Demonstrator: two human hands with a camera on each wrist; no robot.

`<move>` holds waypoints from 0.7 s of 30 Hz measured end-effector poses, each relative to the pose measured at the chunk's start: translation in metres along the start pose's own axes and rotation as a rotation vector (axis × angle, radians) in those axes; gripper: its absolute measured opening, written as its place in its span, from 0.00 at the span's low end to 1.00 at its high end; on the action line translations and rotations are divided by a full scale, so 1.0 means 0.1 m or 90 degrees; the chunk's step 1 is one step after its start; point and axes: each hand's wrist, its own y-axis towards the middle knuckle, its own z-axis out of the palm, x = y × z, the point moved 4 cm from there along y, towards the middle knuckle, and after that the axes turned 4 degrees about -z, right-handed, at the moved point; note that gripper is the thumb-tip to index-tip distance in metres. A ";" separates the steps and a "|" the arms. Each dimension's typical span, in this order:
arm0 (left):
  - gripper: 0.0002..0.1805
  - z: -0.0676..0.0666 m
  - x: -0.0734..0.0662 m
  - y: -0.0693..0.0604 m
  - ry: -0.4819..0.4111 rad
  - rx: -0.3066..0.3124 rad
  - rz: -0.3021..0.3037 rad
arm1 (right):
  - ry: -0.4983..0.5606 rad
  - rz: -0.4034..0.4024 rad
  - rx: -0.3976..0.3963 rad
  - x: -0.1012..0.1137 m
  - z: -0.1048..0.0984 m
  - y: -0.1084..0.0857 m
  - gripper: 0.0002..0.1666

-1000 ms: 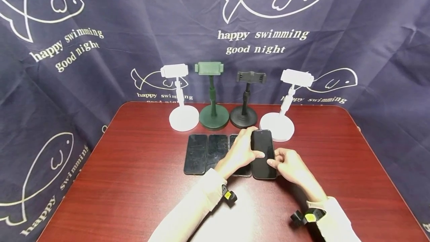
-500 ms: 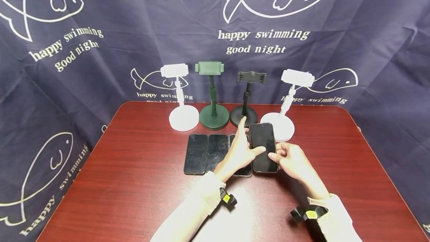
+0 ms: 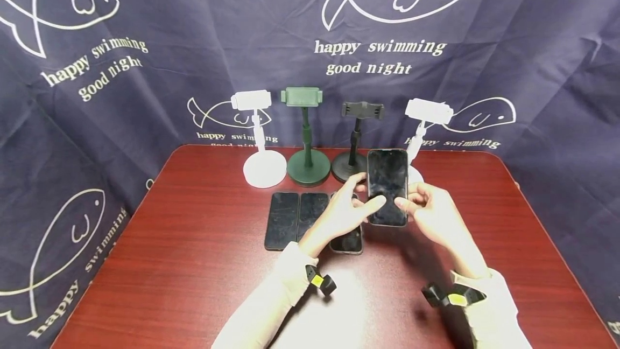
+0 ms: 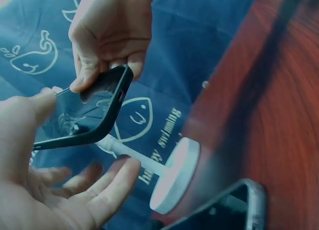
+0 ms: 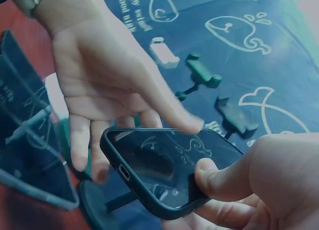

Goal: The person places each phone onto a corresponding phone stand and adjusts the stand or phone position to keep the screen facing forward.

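A black smartphone (image 3: 387, 176) is held above the table in front of the right white stand, screen facing the head camera. My right hand (image 3: 438, 211) grips its lower right edge, thumb on the screen and fingers behind, as the right wrist view shows. My left hand (image 3: 341, 211) has its thumb against the opposite edge. Its other fingers (image 4: 119, 185) lie loosely extended below the phone in the left wrist view. On the table, a left phone (image 3: 282, 221), a middle phone (image 3: 312, 209) and a clear-edged phone (image 3: 347, 244) lie flat in a row, the latter two partly covered by my left hand and arm.
Behind the phones stand a white phone stand (image 3: 264, 168), a green stand (image 3: 308, 167), a black stand (image 3: 349, 166) and another white stand (image 3: 428, 112), partly hidden by the raised phone. A dark blue curtain (image 3: 271, 31) hangs behind the red-brown table (image 3: 194, 230).
The rightmost phone has risen from the table, up and slightly right in the head view, carried by my hands. The other phones and the stands have stayed put.
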 end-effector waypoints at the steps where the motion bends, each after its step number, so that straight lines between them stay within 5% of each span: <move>1: 0.36 -0.01 -0.03 -0.01 0.000 0.002 0.008 | 0.000 -0.003 -0.004 0.03 -0.01 0.01 0.14; 8: 0.28 -0.12 -0.23 -0.09 0.004 -0.018 0.024 | 0.022 -0.024 -0.029 0.18 -0.01 0.07 0.12; 15: 0.21 -0.23 -0.41 -0.17 -0.123 0.050 0.063 | 0.058 -0.027 -0.050 0.32 -0.01 0.08 0.14; 21: 0.23 -0.37 -0.52 -0.24 -0.082 0.026 0.052 | 0.077 -0.025 -0.075 0.43 -0.01 0.04 0.16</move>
